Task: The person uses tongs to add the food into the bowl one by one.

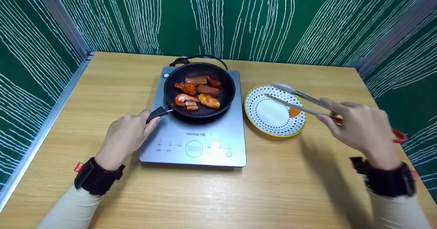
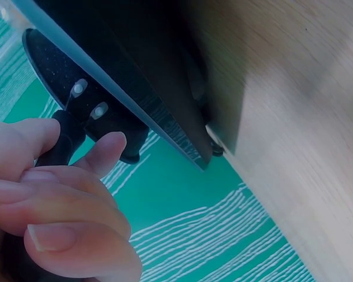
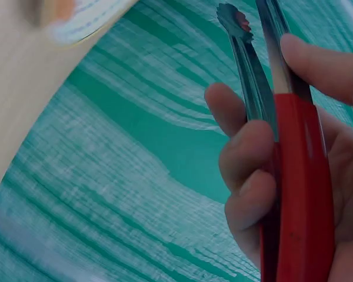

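My left hand (image 1: 126, 136) grips the black handle (image 1: 157, 114) of a frying pan (image 1: 228, 91), its fingers curled round it in the left wrist view. Inside the pan are a shrimp (image 1: 180, 99), a chicken wing (image 1: 209, 101), a small drumstick (image 1: 186, 88) and several brown meat pieces (image 1: 208, 91). My right hand (image 1: 362, 128) holds metal tongs (image 1: 309, 98) with red handles (image 3: 303, 182). The tongs' tips are spread apart above a dotted plate (image 1: 252, 118). An orange piece of food (image 1: 294, 112) lies at the plate's right side, partly under the tongs in this view.
The pan sits on a silver induction cooker (image 1: 194, 126), whose black cord (image 1: 210, 56) loops behind it. The plate stands right of the cooker on a wooden table (image 1: 266, 184). Green walls (image 1: 232, 20) with white lines border the back and sides.
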`<state>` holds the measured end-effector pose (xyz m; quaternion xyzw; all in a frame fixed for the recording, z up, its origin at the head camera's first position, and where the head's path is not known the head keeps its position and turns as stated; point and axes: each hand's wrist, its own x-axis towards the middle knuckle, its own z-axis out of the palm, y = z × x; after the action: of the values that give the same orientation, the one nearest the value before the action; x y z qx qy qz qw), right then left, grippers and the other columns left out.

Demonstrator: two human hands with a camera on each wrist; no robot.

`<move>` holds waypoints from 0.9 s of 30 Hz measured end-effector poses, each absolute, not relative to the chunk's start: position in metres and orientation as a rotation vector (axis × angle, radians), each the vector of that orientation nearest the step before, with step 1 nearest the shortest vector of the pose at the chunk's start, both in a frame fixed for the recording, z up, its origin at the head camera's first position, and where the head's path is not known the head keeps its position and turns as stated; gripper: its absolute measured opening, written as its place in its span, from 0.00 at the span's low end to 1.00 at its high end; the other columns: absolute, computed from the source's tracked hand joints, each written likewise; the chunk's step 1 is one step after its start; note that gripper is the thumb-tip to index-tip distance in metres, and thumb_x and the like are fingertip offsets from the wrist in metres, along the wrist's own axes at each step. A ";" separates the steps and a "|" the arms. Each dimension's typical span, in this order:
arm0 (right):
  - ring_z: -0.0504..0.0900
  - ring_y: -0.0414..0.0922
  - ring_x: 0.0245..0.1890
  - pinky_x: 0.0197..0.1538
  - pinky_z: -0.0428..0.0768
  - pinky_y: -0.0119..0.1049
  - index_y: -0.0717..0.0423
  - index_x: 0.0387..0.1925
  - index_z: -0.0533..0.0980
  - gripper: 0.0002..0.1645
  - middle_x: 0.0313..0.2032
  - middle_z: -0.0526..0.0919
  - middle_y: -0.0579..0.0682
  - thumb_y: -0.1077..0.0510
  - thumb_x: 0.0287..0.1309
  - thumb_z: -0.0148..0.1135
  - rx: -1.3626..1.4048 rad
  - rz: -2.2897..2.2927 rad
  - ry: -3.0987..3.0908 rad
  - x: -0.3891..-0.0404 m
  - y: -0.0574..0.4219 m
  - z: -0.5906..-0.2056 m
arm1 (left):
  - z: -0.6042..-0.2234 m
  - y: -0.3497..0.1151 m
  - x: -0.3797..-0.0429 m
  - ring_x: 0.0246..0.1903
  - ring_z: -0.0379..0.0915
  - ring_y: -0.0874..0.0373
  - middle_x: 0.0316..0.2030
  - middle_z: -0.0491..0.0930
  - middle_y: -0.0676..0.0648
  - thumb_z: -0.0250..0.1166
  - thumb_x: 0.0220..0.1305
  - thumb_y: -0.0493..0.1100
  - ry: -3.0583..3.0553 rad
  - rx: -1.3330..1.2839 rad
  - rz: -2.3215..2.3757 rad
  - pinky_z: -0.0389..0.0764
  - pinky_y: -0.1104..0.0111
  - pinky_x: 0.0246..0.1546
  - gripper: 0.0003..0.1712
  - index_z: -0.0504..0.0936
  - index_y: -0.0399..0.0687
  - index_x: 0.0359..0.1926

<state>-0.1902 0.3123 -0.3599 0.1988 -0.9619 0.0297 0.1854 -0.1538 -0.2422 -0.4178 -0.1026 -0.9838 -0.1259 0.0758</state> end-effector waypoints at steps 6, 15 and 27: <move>0.63 0.44 0.13 0.15 0.60 0.38 0.53 0.55 0.86 0.26 0.22 0.83 0.51 0.44 0.62 0.78 0.556 -0.085 -2.813 -0.187 0.350 -0.366 | -0.419 -0.244 -0.153 0.17 0.65 0.51 0.20 0.66 0.47 0.61 0.81 0.53 -2.936 -0.314 -0.351 0.58 0.64 0.18 0.21 0.78 0.38 0.42; 0.63 0.45 0.13 0.15 0.61 0.38 0.58 0.50 0.87 0.25 0.19 0.80 0.52 0.48 0.56 0.82 0.579 -0.181 -2.849 -0.190 0.363 -0.366 | -0.419 -0.245 -0.151 0.17 0.66 0.50 0.20 0.67 0.46 0.61 0.81 0.54 -2.950 -0.301 -0.370 0.59 0.63 0.18 0.21 0.78 0.37 0.44; 0.57 0.44 0.13 0.15 0.56 0.38 0.57 0.46 0.88 0.23 0.13 0.69 0.47 0.51 0.52 0.84 0.687 -0.232 -2.744 -0.191 0.364 -0.367 | -0.417 -0.242 -0.152 0.17 0.66 0.50 0.19 0.66 0.46 0.62 0.80 0.53 -2.947 -0.298 -0.383 0.59 0.63 0.19 0.20 0.77 0.39 0.41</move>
<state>-0.1914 0.3639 -0.3673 0.2392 -0.9557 -0.0810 0.1509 -0.1524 -0.2422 -0.4166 -0.0995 -0.9837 -0.1279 0.0776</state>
